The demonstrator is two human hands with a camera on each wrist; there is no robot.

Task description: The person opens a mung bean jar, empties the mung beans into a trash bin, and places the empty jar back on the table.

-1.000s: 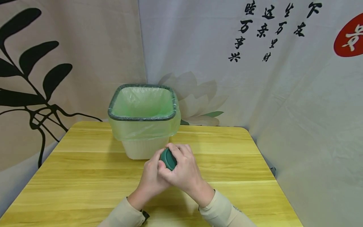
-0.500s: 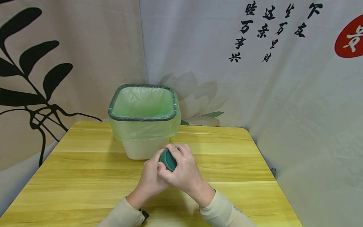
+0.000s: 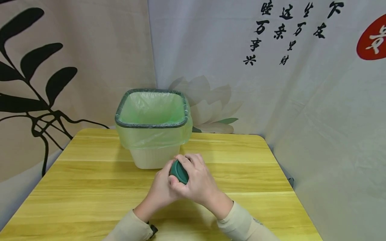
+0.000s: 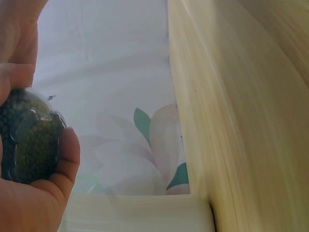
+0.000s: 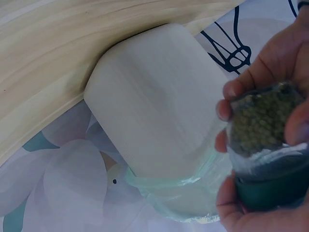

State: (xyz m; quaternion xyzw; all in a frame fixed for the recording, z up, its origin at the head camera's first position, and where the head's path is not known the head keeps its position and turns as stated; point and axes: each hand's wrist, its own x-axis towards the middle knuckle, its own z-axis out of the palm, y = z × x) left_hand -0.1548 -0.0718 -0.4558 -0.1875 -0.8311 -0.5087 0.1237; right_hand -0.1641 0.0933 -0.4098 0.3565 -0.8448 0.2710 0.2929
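Observation:
A small clear jar [image 5: 263,121] full of round green grains that look like mung beans is held in both hands. Its dark green lid [image 3: 179,172] faces up toward the head camera. My left hand [image 3: 158,190] grips the jar's body, its fingers curled round the clear base in the left wrist view. Over the top, my right hand [image 3: 199,180] grips the lid, thumb on the near side and fingers on the far side. From the head view the hands hide the jar's body [image 4: 36,145]. Both hands are above the table, in front of a bin.
A pale bin [image 3: 155,158] lined with a green plastic bag [image 3: 153,137] stands at the back of the wooden table [image 3: 90,197]. Behind the table hangs a printed cloth [image 3: 211,43] with leaves, a flower and black characters.
My right hand and sleeve have shifted slightly toward the right and nearer. The lid sits a touch lower in view, still between both hands. The bin has not moved.

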